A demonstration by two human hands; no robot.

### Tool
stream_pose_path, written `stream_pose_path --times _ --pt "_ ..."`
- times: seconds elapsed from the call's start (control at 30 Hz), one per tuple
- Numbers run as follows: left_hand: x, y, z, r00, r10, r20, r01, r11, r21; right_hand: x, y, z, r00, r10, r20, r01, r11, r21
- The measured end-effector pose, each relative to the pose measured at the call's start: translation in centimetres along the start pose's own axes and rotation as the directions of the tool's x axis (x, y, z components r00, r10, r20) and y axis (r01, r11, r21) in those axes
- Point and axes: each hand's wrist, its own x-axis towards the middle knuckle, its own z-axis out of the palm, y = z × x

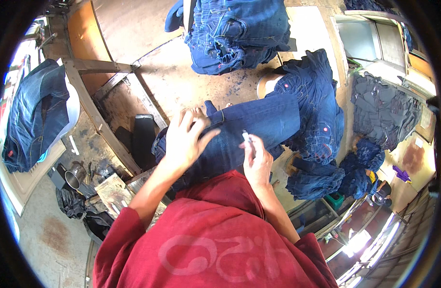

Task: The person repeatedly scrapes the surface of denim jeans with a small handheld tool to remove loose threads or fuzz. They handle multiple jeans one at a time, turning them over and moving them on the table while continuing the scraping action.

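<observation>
A pair of dark blue jeans [268, 117] lies across my lap, one leg stretching off to the right. My left hand [184, 141] is over its left part, thumb apart from the fingers and nothing seen in it. Whether that palm presses on the cloth I cannot tell. Pinched in my right hand [258, 163] is a small white tool with a dark tip [247, 138], pointing up over the denim; its exact kind is too small to make out. The far left end of the jeans is partly hidden behind my left hand and forearm.
A big stack of jeans [239, 36] stands ahead. More denim hangs in a heap [316, 110] at the right, near a pile of dark grey garments [383, 110]. At the left, jeans [38, 115] drape over a board, and a metal mug [75, 175] stands near a wooden frame [102, 129].
</observation>
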Motion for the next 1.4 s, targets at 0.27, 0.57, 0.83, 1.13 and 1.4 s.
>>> stream_pose_path --times 0.27,0.57,0.83,1.13,1.4 --pt "-10.1 3.9 -4.2 0.799 -0.524 -0.295 0.554 0.832 0.023 1.1 1.1 2.5 0.997 0.011 -0.077 -0.003 0.996 0.094" --pt "-16.7 5.6 -3.6 0.272 -0.946 0.178 0.766 0.101 -0.635 0.8 5.5 2.1 0.997 -0.078 -0.019 0.080 0.982 0.169" --pt "-16.7 5.9 -5.6 0.552 -0.270 0.789 0.506 -0.643 -0.575 0.7 6.9 -1.1 0.938 0.100 0.331 -0.316 0.638 0.702" --pt "-10.6 6.5 -0.7 0.639 -0.194 0.744 0.605 -0.471 -0.642 -0.9 6.2 -6.5 0.967 0.108 0.232 -0.250 0.599 0.761" --pt "-9.0 9.7 -2.7 0.399 -0.312 0.862 0.818 -0.303 -0.488 -2.7 6.2 -7.0 0.974 0.118 0.193 -0.225 0.567 0.792"
